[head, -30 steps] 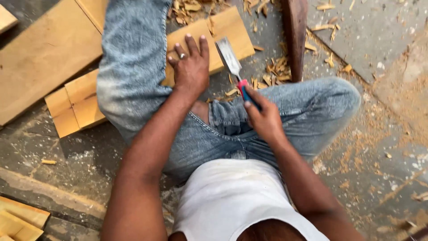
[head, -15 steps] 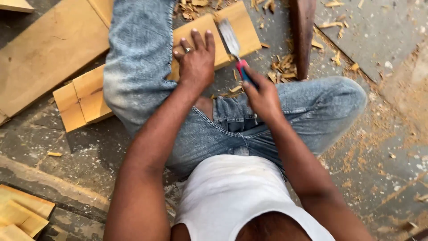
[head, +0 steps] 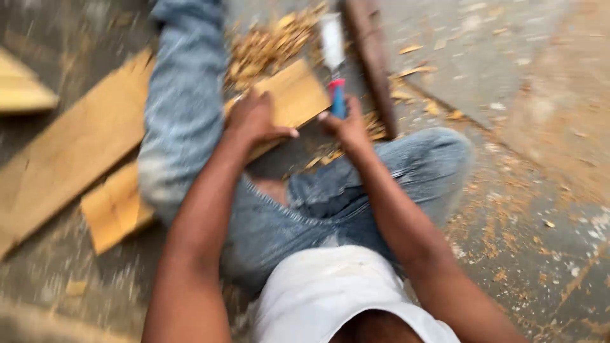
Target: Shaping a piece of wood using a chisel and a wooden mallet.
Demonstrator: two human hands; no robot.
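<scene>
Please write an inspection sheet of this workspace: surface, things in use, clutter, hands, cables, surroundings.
Surface: grey concrete floor, dusted with sawdust; picture blurred.
Job's things: light wooden board under the leg in jeans; chisel with a red and blue handle, blade pointing away.
Clutter: wood shavings heaped beyond the board; dark wooden strip beside the chisel.
Hands: left hand pressed flat on the board; right hand gripping the chisel handle.
Cables: nothing seen.
Surroundings: long plank and wooden offcut at the left.
</scene>
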